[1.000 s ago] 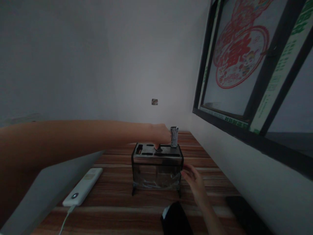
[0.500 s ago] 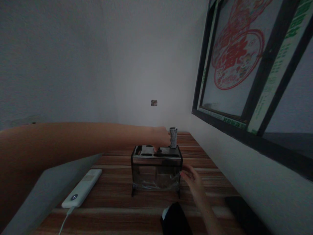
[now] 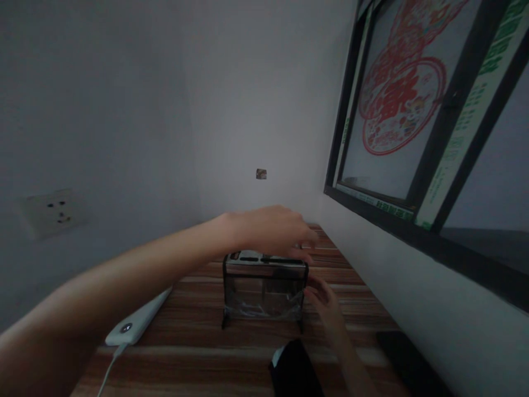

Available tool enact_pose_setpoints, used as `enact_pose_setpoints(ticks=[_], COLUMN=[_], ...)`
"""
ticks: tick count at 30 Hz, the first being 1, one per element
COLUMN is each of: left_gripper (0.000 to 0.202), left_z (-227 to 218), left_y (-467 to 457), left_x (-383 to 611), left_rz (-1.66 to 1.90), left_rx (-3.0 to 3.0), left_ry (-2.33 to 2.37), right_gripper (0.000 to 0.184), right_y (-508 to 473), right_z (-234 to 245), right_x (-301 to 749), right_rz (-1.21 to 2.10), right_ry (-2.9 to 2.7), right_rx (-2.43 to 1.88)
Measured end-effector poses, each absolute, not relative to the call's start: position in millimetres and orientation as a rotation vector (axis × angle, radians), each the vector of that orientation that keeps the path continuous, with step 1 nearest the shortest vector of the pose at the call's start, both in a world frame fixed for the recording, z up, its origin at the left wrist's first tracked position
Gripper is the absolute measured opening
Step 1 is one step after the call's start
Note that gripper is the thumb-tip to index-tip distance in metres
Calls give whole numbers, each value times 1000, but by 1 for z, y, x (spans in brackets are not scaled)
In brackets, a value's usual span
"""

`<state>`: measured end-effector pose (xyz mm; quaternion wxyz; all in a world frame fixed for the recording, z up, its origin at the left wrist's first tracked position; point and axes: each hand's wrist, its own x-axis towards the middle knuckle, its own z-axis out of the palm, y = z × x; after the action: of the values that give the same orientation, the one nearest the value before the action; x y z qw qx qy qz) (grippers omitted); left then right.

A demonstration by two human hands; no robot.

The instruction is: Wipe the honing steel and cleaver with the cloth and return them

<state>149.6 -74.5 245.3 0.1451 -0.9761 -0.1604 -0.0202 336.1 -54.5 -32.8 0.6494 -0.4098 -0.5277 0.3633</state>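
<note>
A knife holder (image 3: pixel 264 271) stands upright on the wooden table, with a slotted metal top, black edges and a clear front. Over the right end of its top reaches my left hand (image 3: pixel 276 231), palm down, thumb and fingers apart, with nothing visible between them. The grey cylinder-shaped piece at that end is hidden now, behind the hand. At the holder's right side, my right hand (image 3: pixel 324 300) has its thumb and fingertips bent against the edge.
On the left lies a white power bank (image 3: pixel 134 325) with a cable (image 3: pixel 108 369). A black item (image 3: pixel 295 369) with a pale patch is at the front, and a dark flat object (image 3: pixel 409 358) at right. A window (image 3: pixel 425 165) borders the right wall; a socket (image 3: pixel 55 212) is on the left wall.
My left hand has moved right and slightly up over the holder's right end, its fingers spreading. The grey piece has gone from sight. My right hand has stayed at the holder's side.
</note>
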Motion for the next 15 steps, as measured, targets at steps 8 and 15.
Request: enact_pose_setpoints(ticks=[8,15], left_gripper=[20,31], left_z=[143,-3], left_y=[-113,-92], left_x=[100,105], left_rz=[-881,-973], left_rx=[-3404,-3566], left_ry=[-627,-1179], right_gripper=[28,22], right_y=[-69,-78], right_z=[19,122], right_x=[351,324], right_rz=[456,-296], right_ry=[-1232,-1951], right_rx=[-1012,-881])
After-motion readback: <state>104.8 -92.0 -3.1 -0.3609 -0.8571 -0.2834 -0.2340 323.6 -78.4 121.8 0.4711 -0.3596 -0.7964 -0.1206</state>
